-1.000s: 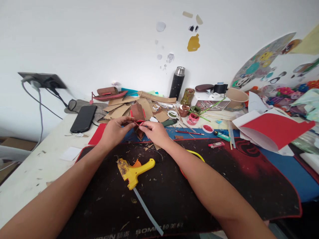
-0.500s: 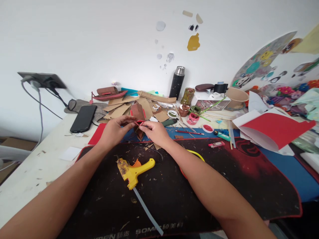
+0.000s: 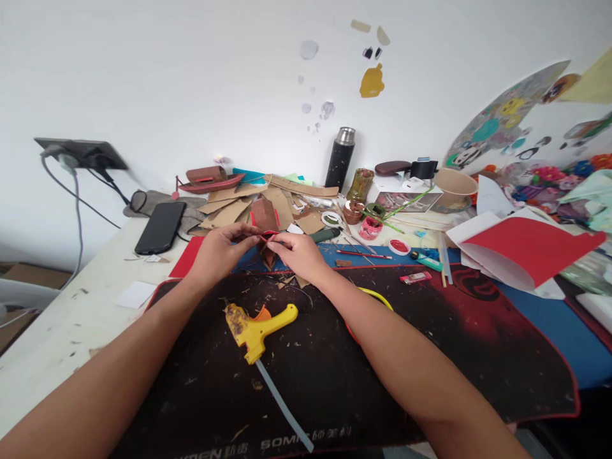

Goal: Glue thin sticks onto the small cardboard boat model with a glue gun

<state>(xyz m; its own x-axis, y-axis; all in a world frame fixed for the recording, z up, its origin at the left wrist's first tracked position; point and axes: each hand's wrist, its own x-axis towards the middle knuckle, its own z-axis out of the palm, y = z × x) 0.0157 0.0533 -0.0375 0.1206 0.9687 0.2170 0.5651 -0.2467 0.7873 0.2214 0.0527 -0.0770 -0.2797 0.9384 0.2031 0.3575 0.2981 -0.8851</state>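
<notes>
Both my hands meet over a small brown cardboard model boat [image 3: 264, 215] with red edging, which points toward me. My left hand [image 3: 229, 252] pinches its red trim from the left side. From the right, my right hand [image 3: 297, 254] pinches the same trim with thumb and forefinger. The boat's pointed brown end shows below the fingertips; the trim is partly hidden by them. Nearer to me, a yellow glue gun [image 3: 255, 328] lies on the black desk mat [image 3: 382, 382], with a long glue stick [image 3: 284, 405] sticking out of its back.
Behind the hands are cardboard scraps [image 3: 229, 207] and another model boat [image 3: 208, 182]. A phone [image 3: 160, 227] lies left. Right of centre stand a black flask [image 3: 340, 159], open paint jars [image 3: 370, 226] and a red paper sheet [image 3: 530, 248]. A lighter [image 3: 427, 261] lies near the mat's edge.
The brown upper part of the boat has tipped slightly, its far end now a little lower. Both hands keep nearly the same place and pinch; the glue gun has not moved.
</notes>
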